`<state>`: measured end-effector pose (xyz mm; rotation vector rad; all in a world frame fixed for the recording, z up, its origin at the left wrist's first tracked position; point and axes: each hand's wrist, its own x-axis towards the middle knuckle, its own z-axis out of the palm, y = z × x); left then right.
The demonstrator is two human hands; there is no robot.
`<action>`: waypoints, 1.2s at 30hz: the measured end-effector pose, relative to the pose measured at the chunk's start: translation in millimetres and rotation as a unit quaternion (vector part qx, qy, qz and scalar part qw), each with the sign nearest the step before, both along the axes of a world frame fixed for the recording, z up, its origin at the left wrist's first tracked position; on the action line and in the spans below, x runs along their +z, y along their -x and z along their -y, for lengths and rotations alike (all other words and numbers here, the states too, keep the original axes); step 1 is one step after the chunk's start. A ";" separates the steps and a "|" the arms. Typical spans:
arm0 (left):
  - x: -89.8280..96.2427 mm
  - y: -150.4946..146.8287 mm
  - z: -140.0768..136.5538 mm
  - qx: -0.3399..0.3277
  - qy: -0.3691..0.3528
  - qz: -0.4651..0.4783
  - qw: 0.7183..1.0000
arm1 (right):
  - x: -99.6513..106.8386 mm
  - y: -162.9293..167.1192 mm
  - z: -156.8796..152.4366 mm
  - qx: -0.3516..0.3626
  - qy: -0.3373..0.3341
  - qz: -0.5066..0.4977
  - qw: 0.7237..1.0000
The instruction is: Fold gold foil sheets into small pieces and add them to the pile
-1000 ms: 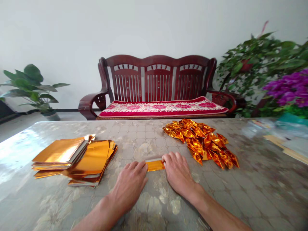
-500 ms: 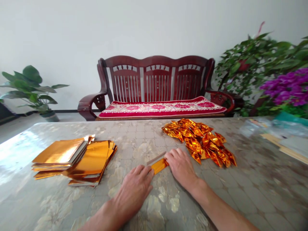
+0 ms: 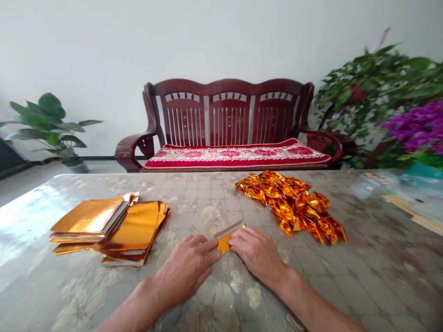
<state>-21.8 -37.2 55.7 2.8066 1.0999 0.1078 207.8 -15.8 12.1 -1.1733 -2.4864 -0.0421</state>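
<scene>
A sheet of gold foil paper (image 3: 224, 243), folded into a narrow strip with a pale edge along its far side, lies on the table in front of me. My left hand (image 3: 189, 263) is at its left end, fingertips pressing it to the tabletop. From the right, my right hand (image 3: 255, 249) has its curled fingers over the strip and covers much of that end. Its thumb and the strip's underside are hidden. To the left rest two stacks of gold foil paper (image 3: 90, 216). A pile of folded gold foil pieces (image 3: 277, 190) lies beyond my right hand.
The patterned tabletop (image 3: 194, 198) reaches across the view. Clear plastic bags (image 3: 375, 183) and tan sheets (image 3: 411, 213) lie at its right edge, near purple flowers (image 3: 415, 127). Behind the table stands a dark wooden bench (image 3: 226, 120); a potted plant (image 3: 51, 124) stands at left.
My right hand has slid left and slightly nearer along the strip, closer to my left hand, so less gold shows between them. The view has shifted slightly.
</scene>
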 end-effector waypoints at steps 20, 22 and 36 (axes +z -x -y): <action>-26.1 -1.7 -18.5 0.031 -0.052 0.032 0.998 | 2.9 5.4 5.6 0.021 -0.075 0.082 0.994; -26.5 -3.3 -18.6 0.034 -0.073 0.024 0.997 | 2.5 5.6 5.0 0.014 -0.079 0.083 0.993; -41.4 -17.8 -12.6 0.066 -0.118 0.101 0.986 | 4.6 12.1 6.4 0.012 -0.047 0.026 0.998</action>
